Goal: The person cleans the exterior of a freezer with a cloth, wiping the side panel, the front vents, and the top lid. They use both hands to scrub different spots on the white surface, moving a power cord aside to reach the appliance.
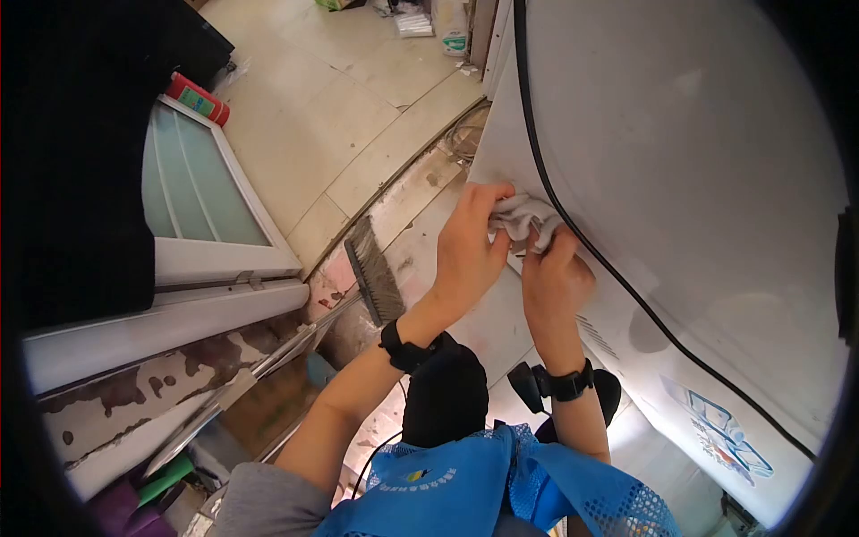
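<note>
A crumpled whitish cloth [523, 217] is bunched between both hands, close to the large white panel [698, 161]. My left hand [472, 240] grips the cloth from its left side, thumb and fingers curled on it. On the right side, my right hand [557, 273] pinches the cloth's lower edge with its fingertips. A black cable [617, 282] runs down the panel just right of the hands. Each wrist wears a black band with a device.
A brush head [374, 273] on a metal pole lies left of my left hand. Farther left are a frosted-glass door [201, 183] and a red cylinder [199, 98]. A white bag [450, 27] stands at the top beside a door frame. Printed lettering [720, 430] marks the panel.
</note>
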The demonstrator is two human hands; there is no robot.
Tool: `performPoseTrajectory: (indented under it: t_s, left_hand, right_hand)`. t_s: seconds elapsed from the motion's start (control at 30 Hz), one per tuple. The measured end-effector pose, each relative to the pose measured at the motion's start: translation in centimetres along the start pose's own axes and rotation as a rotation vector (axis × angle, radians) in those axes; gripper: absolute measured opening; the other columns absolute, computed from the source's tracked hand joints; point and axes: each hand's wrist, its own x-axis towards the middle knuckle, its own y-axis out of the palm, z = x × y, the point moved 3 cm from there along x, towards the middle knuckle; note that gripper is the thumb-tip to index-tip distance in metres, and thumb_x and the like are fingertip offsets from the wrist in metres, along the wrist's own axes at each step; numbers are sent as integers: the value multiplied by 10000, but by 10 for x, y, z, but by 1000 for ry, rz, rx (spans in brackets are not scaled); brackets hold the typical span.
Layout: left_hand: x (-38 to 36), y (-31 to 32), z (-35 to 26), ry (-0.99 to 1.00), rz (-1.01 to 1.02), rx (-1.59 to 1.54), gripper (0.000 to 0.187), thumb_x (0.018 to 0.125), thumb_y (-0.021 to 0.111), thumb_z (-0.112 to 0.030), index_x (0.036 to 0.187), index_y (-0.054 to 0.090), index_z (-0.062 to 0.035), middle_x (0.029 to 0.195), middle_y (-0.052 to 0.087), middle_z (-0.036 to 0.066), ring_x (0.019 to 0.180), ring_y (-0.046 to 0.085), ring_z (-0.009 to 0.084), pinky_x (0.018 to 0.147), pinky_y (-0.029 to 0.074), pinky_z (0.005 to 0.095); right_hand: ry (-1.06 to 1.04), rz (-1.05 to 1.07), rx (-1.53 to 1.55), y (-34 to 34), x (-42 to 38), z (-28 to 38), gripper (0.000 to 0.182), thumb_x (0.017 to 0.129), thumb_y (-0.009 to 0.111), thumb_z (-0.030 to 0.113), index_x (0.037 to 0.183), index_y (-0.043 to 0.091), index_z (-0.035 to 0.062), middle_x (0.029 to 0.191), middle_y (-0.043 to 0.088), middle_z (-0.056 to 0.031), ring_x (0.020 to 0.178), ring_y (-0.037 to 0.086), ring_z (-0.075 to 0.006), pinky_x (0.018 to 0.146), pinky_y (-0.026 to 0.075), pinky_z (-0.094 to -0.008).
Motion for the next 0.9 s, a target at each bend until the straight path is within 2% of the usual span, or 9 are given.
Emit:
performPoseTrajectory:
  t_s: [0.1, 0.17, 0.2, 0.37, 0.5, 0.6, 0.7, 0.73, 0.9]
  left_hand:
    - [4, -4, 4, -24, -19, 38, 415, 694, 568, 87, 1087, 533, -41, 987, 553, 125, 871, 590, 300, 730, 482, 348]
    - [4, -5, 10, -26, -35, 59, 406, 708, 578, 88, 1096, 529, -22, 982, 557, 129, 889, 588, 276, 756, 478, 334]
    - [6, -8, 11, 14, -56, 111, 407, 698, 590, 87, 1087, 545, -26, 979, 561, 130, 892, 586, 278, 755, 476, 336]
    - [7, -19, 8, 78, -210, 351, 376, 674, 584, 56, 1034, 601, -48, 961, 559, 120, 943, 554, 299, 758, 451, 358]
    - [10, -11, 10, -111, -224, 183, 374, 716, 651, 40, 1078, 612, -49, 981, 566, 104, 852, 606, 237, 718, 505, 312]
    - [11, -4, 11, -261, -240, -46, 303, 845, 611, -35, 1138, 548, 9, 1016, 569, 124, 893, 622, 221, 735, 546, 297]
    - [7, 3, 8, -275, -317, -152, 357, 809, 568, -13, 1162, 518, 6, 1068, 565, 163, 898, 628, 246, 648, 559, 310]
    - [7, 5, 8, -306, -320, -217, 333, 843, 563, -38, 1164, 492, 18, 1090, 570, 170, 911, 635, 235, 621, 571, 300]
    - [6, 8, 8, -375, -328, -270, 260, 866, 550, -26, 1115, 492, 22, 1033, 565, 160, 793, 647, 224, 619, 564, 301]
  right_hand:
    - [-34, -29, 9, 11, 2, 2, 317, 703, 703, 82, 968, 530, 73, 578, 583, -49, 492, 607, -234, 441, 473, -321]
    - [-2, 155, 23, 16, 2, 2, 360, 719, 693, 86, 1026, 505, 74, 583, 589, -62, 510, 617, -240, 460, 481, -325]
    - [22, 211, 51, 20, 2, 3, 397, 747, 681, 119, 1077, 466, 68, 593, 598, -81, 526, 624, -262, 475, 486, -347]
    - [49, 294, 251, 29, 6, 6, 324, 847, 620, 181, 1080, 428, 64, 635, 622, -110, 558, 631, -310, 506, 486, -400]
    - [4, 361, 326, 33, 9, 6, 233, 946, 517, 216, 1069, 394, 61, 724, 686, -122, 641, 668, -310, 543, 485, -408]
    - [-54, 331, 334, 40, 8, 3, 224, 959, 470, 204, 1102, 380, 56, 774, 688, -145, 700, 662, -347, 579, 483, -447]
    - [-43, 401, 387, 37, 9, 2, 233, 963, 440, 200, 1128, 373, 51, 799, 681, -175, 737, 650, -379, 609, 476, -480]
    - [-50, 399, 402, 36, 9, 2, 233, 963, 440, 200, 1128, 373, 51, 799, 681, -175, 737, 650, -379, 609, 476, -480]
    - [-27, 399, 363, 43, 11, 6, 236, 958, 441, 193, 1156, 381, 79, 827, 664, -208, 741, 641, -398, 610, 472, -491]
